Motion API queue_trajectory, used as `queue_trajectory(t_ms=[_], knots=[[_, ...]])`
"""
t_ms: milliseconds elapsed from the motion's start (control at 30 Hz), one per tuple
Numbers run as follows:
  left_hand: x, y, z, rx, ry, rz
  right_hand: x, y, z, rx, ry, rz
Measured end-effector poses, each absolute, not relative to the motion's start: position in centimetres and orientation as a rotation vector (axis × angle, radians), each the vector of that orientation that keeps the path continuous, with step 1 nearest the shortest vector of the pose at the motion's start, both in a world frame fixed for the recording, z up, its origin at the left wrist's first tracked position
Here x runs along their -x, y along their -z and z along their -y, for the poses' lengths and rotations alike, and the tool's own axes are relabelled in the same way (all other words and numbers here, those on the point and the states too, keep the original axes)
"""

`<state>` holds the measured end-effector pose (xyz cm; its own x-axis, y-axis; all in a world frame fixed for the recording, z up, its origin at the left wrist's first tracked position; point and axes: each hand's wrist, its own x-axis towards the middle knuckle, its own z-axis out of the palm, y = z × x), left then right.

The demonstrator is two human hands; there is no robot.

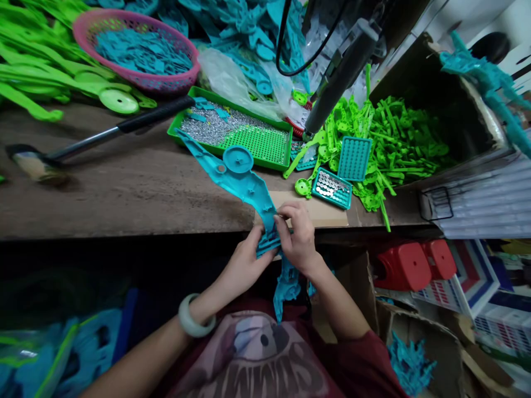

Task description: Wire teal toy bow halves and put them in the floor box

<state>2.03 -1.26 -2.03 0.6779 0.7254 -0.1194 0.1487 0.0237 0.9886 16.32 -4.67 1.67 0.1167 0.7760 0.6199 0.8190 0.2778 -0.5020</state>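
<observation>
A long blue plastic part point(238, 181) with a round disc near its middle slants across the front edge of the workbench. My left hand point(251, 255) is closed around its lower end, near a ribbed section. From the right, my right hand point(299, 235) pinches at the same part with thumb and forefinger; anything tiny between those fingertips is too small to make out. Further blue plastic point(286, 287) hangs below my hands in front of my shirt. Just beyond my right hand lie a small teal tray point(346, 198) of round metal pieces and a piece of cardboard point(332, 216).
A green perforated tray point(286, 145) of small metal pieces lies behind the part. A mallet point(95, 141) rests at left, near a pink basket point(193, 61). Green plastic pieces point(406, 143) spill from a cardboard box point(483, 110) at right. A dark tool point(342, 77) hangs overhead.
</observation>
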Motion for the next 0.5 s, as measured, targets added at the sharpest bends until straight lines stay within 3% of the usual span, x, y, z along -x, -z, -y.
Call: queue_trajectory(t_ms=[167, 367, 500], knots=[[-2.3, 2.3, 1.5, -1.512, -0.528, -0.756, -16.2, -2.5, 4.6, 1.463, 0.179, 1.798], [-2.6, 2.3, 1.8, -1.505, -0.496, -0.787, -17.0, -2.9, 4.3, 1.530, -0.211, 1.669], [-2.7, 2.4, 2.1, -1.491, -0.561, -0.821, -17.4, -3.1, 4.3, 1.524, -0.297, 1.533]])
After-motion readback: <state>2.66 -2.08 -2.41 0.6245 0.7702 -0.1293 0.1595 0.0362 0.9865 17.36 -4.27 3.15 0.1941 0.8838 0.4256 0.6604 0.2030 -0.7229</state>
